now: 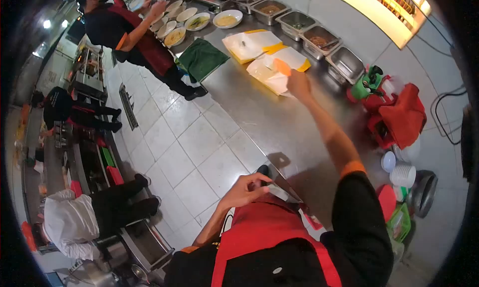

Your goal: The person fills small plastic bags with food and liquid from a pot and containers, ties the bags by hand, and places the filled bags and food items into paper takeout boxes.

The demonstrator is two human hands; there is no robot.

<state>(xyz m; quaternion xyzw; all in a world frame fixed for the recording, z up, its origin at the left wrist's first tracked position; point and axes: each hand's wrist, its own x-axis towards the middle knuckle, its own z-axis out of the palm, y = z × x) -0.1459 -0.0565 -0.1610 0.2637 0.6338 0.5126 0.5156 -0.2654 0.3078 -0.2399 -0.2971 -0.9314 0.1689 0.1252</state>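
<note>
closest to me is the person's red apron (264, 222), and just past its upper part, by the worktop's edge, is the left hand (249, 190). its thumb and fingertips come near each other, but i can't make out whether that grip is narrow around something or bare. a pale flat piece (280, 192) shows right beside those fingers. the steel worktop (249, 105) runs away from here, and along its right side are a stack of white bowls (403, 176) and, a bit further on, a bunched red cloth (405, 117).

the right arm reaches out over the steel. at its end the right hand (299, 85) has a narrow grip, closed on an orange piece (282, 66), which is above the nearer of 2 open white-and-yellow boxes. that nearer box (267, 78) lies right against the farther box (249, 43); whether the orange piece touches the paper, i can't say.

to the right of the boxes, 5 metal trays (345, 62) line the wall. a green cloth (203, 59) hangs over the left edge of the worktop. beyond it sit white plates of food (228, 18), with a co-worker in dark clothes (112, 30) standing beside them.
</note>
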